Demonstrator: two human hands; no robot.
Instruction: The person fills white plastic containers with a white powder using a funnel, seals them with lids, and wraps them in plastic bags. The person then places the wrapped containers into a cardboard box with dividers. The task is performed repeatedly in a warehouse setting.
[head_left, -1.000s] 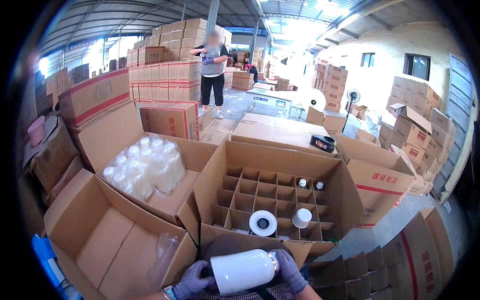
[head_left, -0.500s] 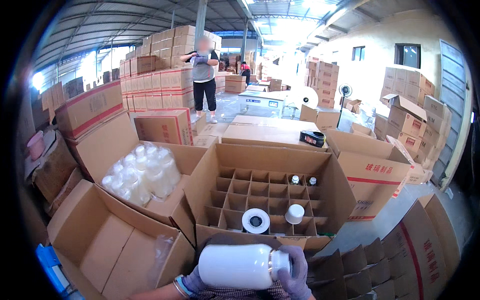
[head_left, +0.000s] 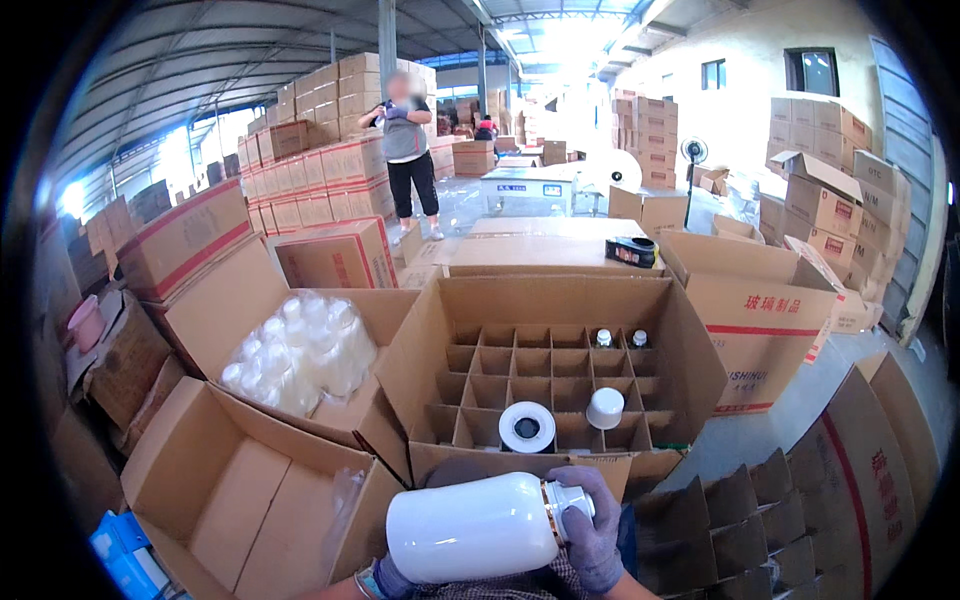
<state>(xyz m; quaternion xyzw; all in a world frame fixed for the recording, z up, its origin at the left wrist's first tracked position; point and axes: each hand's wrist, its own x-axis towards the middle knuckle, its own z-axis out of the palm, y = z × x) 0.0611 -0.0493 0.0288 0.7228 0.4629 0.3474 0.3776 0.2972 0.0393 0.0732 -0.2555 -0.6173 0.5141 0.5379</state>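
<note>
A glossy white bottle (head_left: 465, 527) with a white cap and a gold ring at its neck lies sideways in front of me. My left hand (head_left: 392, 578), in a grey glove, holds it from below near its base; most of those fingers are hidden behind it. At the other end, my gloved right hand (head_left: 597, 530) is closed around the cap and neck. Just beyond is a carton (head_left: 560, 302) split by cardboard dividers. Standing in its cells are a white round-topped piece with a dark centre (head_left: 526, 428), a white-capped item (head_left: 605, 408) and two small-capped bottles (head_left: 604, 339).
Left of the divided carton, an open box holds plastic-wrapped white bottles (head_left: 300, 350). A carton (head_left: 240, 490) with bare flaps sits nearer. A tape dispenser (head_left: 632, 251) rests on a closed box behind. More dividers (head_left: 720, 520) stand at lower right. A person (head_left: 408, 140) stands farther back.
The view has shifted slightly, so the cartons sit a little farther right. The bottle has tilted a little, its cap end higher, with both hands still on it.
</note>
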